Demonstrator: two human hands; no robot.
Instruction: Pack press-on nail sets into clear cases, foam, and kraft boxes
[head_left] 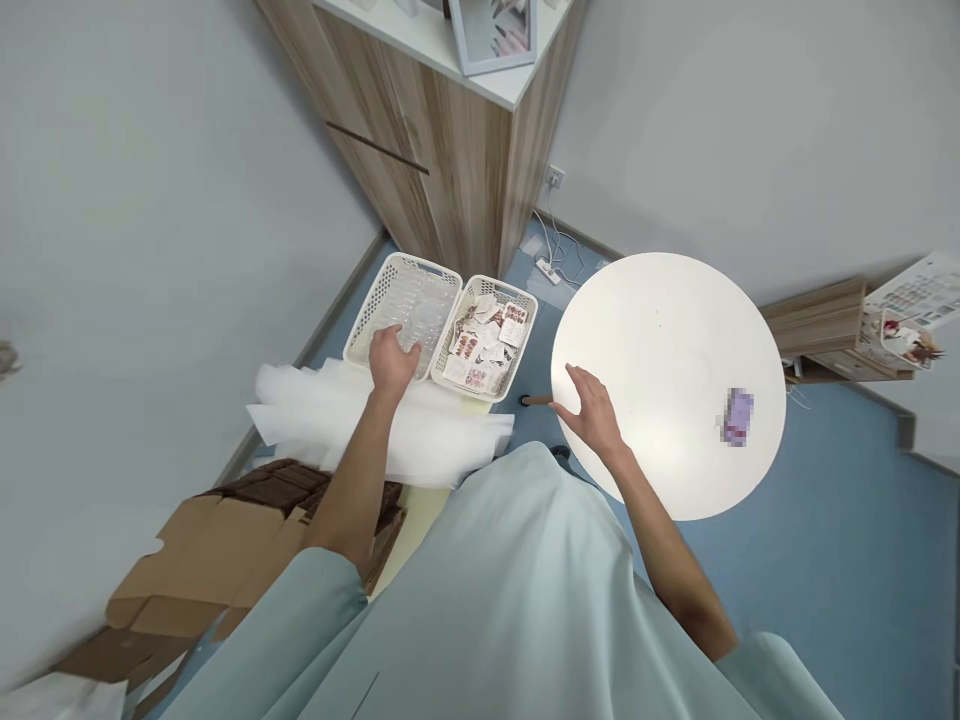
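My left hand (393,362) is over the near side of a white plastic basket (360,318) that holds clear plastic pieces or packets (420,300). Its fingers are apart, and I see nothing in them. A second white basket (529,325) stands right beside the first, filled with small printed cards and packs (480,350), some bearing reddish nail-shaped pieces. Over the left edge of a round white table (667,330) is my right hand (592,408), its fingers stretched out and nothing held. Whether it touches the tabletop I cannot tell.
White foam sheeting (322,405) lies just before the baskets, with flattened brown cardboard (217,550) at the left. A wood-grain cabinet (450,150) rises behind. A power strip (547,270) with cables is on the floor. A blurred purple object (738,415) lies on the table; a low shelf (817,325) stands beyond.
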